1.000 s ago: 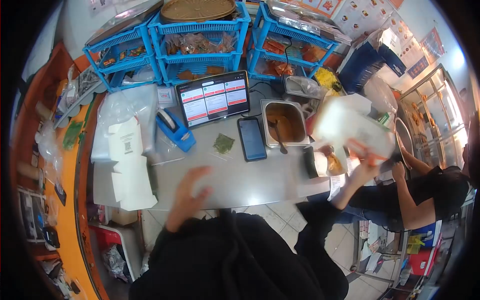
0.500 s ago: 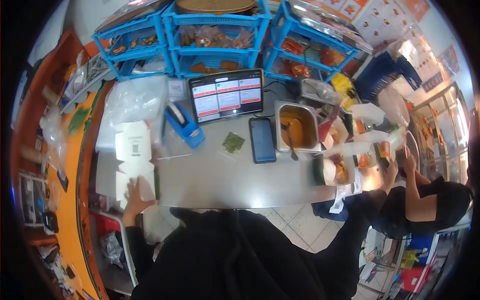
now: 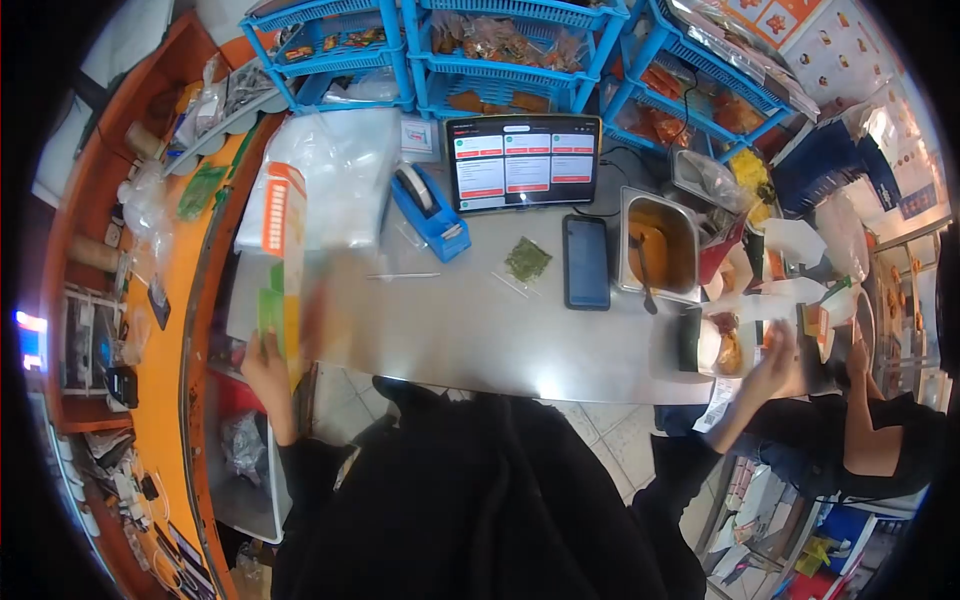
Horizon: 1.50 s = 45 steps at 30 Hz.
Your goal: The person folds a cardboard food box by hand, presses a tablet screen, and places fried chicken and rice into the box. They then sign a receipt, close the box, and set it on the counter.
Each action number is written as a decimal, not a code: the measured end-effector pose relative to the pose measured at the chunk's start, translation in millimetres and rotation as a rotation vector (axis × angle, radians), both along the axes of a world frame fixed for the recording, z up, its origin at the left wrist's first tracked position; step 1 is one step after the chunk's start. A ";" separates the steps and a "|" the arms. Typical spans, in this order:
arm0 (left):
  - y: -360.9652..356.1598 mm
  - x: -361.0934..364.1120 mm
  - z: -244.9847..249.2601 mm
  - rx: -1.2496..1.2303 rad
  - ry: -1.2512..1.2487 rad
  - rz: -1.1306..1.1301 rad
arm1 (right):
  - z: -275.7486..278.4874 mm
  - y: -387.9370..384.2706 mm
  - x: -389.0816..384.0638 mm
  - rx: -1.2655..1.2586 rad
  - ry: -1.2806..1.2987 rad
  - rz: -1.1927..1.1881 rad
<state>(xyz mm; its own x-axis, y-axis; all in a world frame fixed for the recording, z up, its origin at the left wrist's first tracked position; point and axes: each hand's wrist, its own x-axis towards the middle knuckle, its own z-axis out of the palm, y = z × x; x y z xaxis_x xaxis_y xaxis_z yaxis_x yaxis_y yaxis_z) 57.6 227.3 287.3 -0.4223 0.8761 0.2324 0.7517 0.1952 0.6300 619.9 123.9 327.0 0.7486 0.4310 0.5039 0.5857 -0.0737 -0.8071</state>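
In the head view my left hand (image 3: pixel 266 374) is closed on a flat takeaway carton (image 3: pixel 282 225) at the table's left end. The carton stands on edge, with orange, white and green print showing; its lower part is smeared by motion. My right hand (image 3: pixel 770 368) is at the right end, fingers stretched and holding nothing I can see. Just left of it stands an open food box (image 3: pixel 718 343) with browned food inside. A paper receipt (image 3: pixel 716 405) hangs over the table edge below that box.
A steel tub of orange sauce (image 3: pixel 660 240) with a spoon, a phone (image 3: pixel 587 262), a tablet (image 3: pixel 524 165) and a blue tape dispenser (image 3: pixel 432 215) stand on the table. Another person's hand (image 3: pixel 857 362) is at far right. Blue shelves (image 3: pixel 500 75) line the back.
My left hand has lifted and tipped the carton from lying flat to standing on edge. My right hand has drawn back from the boxes at right. The view has shifted left.
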 end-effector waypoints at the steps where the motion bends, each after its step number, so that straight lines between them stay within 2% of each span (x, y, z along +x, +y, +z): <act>1: -3.4 -4.3 4.6 0.042 -0.102 -0.024 | 4.4 11.5 -34.2 -0.081 -0.074 0.065; 2: -6.7 -8.0 10.0 0.086 -0.205 -0.050 | -16.5 22.4 -48.1 0.015 0.016 0.297; 3: -12.2 -5.8 18.3 0.063 -0.283 -0.031 | -1.4 36.2 -93.3 -0.157 -0.197 0.263; 4: -16.4 1.3 27.4 0.069 -0.280 -0.027 | -15.8 48.4 -117.9 -0.127 -0.114 0.453; 6: -25.0 22.1 41.6 0.210 -0.538 -0.071 | -12.9 68.8 -178.4 -0.174 -0.121 0.863; 7: -29.4 31.0 44.3 0.219 -0.532 -0.062 | -19.9 78.8 -201.9 -0.219 -0.061 1.138; 9: -37.9 47.2 50.3 0.193 -1.007 -0.066 | -16.7 90.9 -256.4 -0.200 -0.151 1.327; 11: -42.7 61.2 46.2 0.205 -1.297 -0.250 | -30.2 93.9 -292.8 -0.176 -0.158 1.414; 13: -45.4 57.2 27.2 0.073 -1.702 -0.213 | -40.3 93.2 -317.4 -0.169 -0.157 1.513; 14: -46.6 53.0 21.7 0.120 -1.772 -0.300 | -40.5 92.1 -323.6 -0.143 -0.161 1.566; 16: -49.7 45.5 44.4 0.215 -1.504 -0.239 | -43.0 90.9 -328.7 -0.317 -0.239 1.602; 17: -51.7 34.6 53.2 0.258 -1.487 -0.208 | -47.4 89.1 -331.6 -0.298 -0.250 1.650; 19: -55.8 13.1 65.8 0.484 -1.494 -0.008 | -59.2 83.6 -334.5 -0.368 -0.202 1.691; 20: -60.2 -9.0 66.9 0.508 -1.234 0.040 | -62.0 80.7 -336.9 -0.361 -0.214 1.718; 22: -62.8 -50.7 64.5 0.746 -0.905 0.247 | -67.0 76.5 -341.7 -0.589 -0.123 1.708; 23: -63.3 -69.6 65.0 0.819 -0.683 0.326 | -69.9 76.6 -344.4 -0.593 -0.128 1.714; 25: -66.2 -122.5 56.0 0.699 -0.302 0.534 | -75.7 75.6 -350.2 -0.663 -0.094 1.622; 27: -51.1 -178.7 45.6 0.705 0.377 0.665 | -74.8 79.4 -357.2 -0.622 -0.132 1.546; 29: -33.3 -230.9 44.4 0.539 0.542 0.683 | -74.3 83.2 -363.8 -0.591 -0.163 1.426; 30: -25.6 -274.3 29.5 0.514 0.679 0.595 | -75.2 84.7 -366.5 -0.593 -0.145 1.378; 31: -15.8 -297.0 26.8 0.356 0.591 0.598 | -75.5 85.9 -367.3 -0.597 -0.126 1.321; 32: -6.9 -337.5 10.2 0.299 0.755 0.506 | -73.9 88.8 -370.8 -0.617 -0.108 1.240; 33: 18.8 -468.7 -79.1 0.092 0.840 0.358 | -72.0 83.4 -368.5 -0.605 -0.078 1.129; 34: 33.6 -466.0 -85.6 -0.410 0.635 0.566 | -71.7 85.4 -365.4 -0.571 -0.071 1.103; 35: 49.0 -559.9 -167.1 -0.478 0.866 0.451 | -73.7 83.2 -356.4 -0.589 -0.057 1.026; 36: 55.6 -470.0 -114.1 -0.511 0.750 0.708 | -77.4 80.1 -347.1 -0.534 -0.055 0.949; 37: 67.7 -471.1 -133.1 -0.359 0.892 0.694 | -83.3 78.0 -338.6 -0.477 -0.057 0.879; 38: 74.6 -405.1 -90.0 -0.340 0.749 0.554 | -95.5 71.4 -322.3 -0.467 -0.094 0.705; 40: 97.7 -357.9 -91.3 -0.131 0.795 0.392 | -105.0 49.8 -278.8 -0.465 -0.135 0.351; 42: 110.6 -271.1 -76.3 0.324 0.516 -0.014 | -118.4 19.0 -218.6 -0.455 -0.271 -0.040; 43: 113.7 -217.9 -63.1 0.306 0.410 -0.165 | -127.6 0.1 -182.0 -0.431 -0.265 -0.173; 44: 113.6 -167.4 -51.2 0.282 0.305 -0.314 | -127.8 -18.7 -150.8 -0.522 -0.247 -0.369; 45: 112.4 -126.9 -53.6 0.324 0.323 -0.489 | -134.8 -38.8 -114.4 -0.545 -0.154 -0.488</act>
<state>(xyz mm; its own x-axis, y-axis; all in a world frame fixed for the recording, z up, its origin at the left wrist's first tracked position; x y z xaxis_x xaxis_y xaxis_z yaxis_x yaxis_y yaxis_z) -69.3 339.7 233.7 0.1408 0.8136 0.5641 0.8662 -0.3771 0.3278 505.5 85.0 192.1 0.8570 0.2867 0.4282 0.4875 -0.7202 -0.4936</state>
